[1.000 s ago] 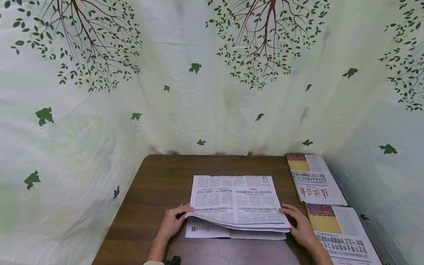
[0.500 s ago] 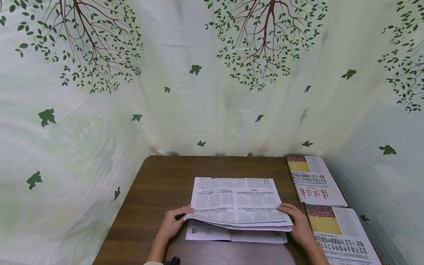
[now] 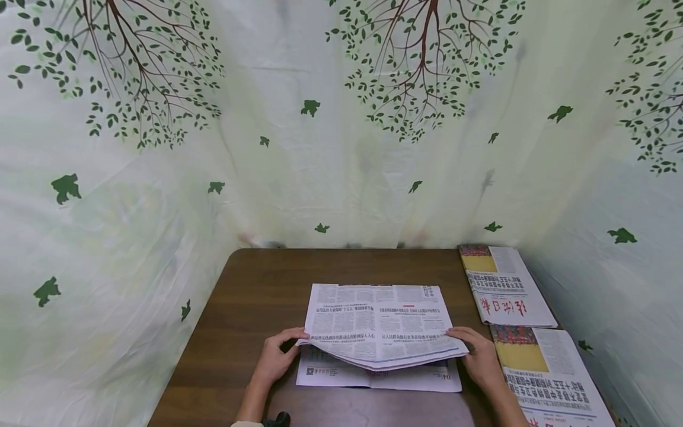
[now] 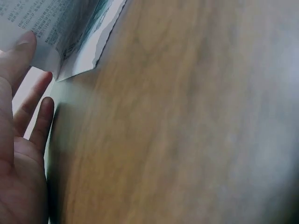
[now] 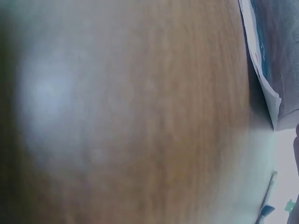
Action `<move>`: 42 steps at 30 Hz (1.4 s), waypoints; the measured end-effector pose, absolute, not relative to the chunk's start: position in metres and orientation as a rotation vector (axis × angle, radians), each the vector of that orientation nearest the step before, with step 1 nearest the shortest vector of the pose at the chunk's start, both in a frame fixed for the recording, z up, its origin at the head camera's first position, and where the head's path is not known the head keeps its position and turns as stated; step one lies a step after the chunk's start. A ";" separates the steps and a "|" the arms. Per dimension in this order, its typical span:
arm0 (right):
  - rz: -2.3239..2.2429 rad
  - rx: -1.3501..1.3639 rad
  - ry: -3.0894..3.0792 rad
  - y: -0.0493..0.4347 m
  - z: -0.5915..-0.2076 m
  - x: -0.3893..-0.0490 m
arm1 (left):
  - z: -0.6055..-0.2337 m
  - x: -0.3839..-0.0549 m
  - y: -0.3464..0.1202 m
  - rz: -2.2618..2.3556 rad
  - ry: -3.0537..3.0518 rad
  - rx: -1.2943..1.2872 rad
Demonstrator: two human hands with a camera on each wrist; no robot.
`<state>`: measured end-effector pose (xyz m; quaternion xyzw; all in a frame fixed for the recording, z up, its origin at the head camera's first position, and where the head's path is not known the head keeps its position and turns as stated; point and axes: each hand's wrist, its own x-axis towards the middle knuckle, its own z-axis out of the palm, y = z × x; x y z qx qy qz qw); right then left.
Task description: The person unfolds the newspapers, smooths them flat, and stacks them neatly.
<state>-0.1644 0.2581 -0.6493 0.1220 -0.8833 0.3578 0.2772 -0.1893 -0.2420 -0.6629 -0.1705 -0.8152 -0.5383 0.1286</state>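
An open newspaper lies on the wooden table in front of me, its near upper sheets raised and bowed above a lower page. At its left edge my left hand pinches the raised sheets, thumb on top in the left wrist view, where the newspaper corner shows. My right hand grips the opposite edge. Only a sliver of that hand enters the right wrist view, beside the lifted paper; the fingers under the sheets are hidden.
Two folded newspapers, a far one and a near one, lie along the right side of the brown table. A white curtain printed with trees and leaves hangs behind and at both sides.
The near edge of the raised sheets now sags lower in the middle, its layers closer together. Both hands stay at the newspaper's sides with little movement. The head view has shifted slightly.
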 end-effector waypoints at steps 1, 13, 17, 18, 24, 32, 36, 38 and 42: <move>0.962 0.318 -2.370 0.258 -0.649 -0.164 | -0.663 -0.190 -0.242 -1.572 -2.365 -0.497; 0.971 0.290 -2.360 0.259 -0.640 -0.164 | -0.649 -0.191 -0.242 -1.539 -2.268 -0.519; 0.991 0.294 -2.348 0.259 -0.636 -0.165 | -0.643 -0.196 -0.240 -1.519 -2.357 -0.471; 0.991 0.292 -2.345 0.259 -0.636 -0.164 | -0.642 -0.198 -0.239 -1.498 -2.391 -0.461; 0.993 0.285 -2.337 0.259 -0.636 -0.164 | -0.640 -0.211 -0.234 -1.376 -2.523 -0.420; 1.008 0.335 -2.303 0.259 -0.636 -0.168 | -0.644 -0.219 -0.228 -1.287 -2.483 -0.468; 1.023 0.373 -2.286 0.261 -0.637 -0.171 | -0.645 -0.219 -0.228 -1.299 -2.462 -0.458; 1.030 0.387 -2.293 0.262 -0.637 -0.173 | -0.643 -0.218 -0.227 -1.331 -2.471 -0.431; 1.058 0.409 -2.324 0.266 -0.636 -0.175 | -0.637 -0.216 -0.225 -1.394 -2.497 -0.386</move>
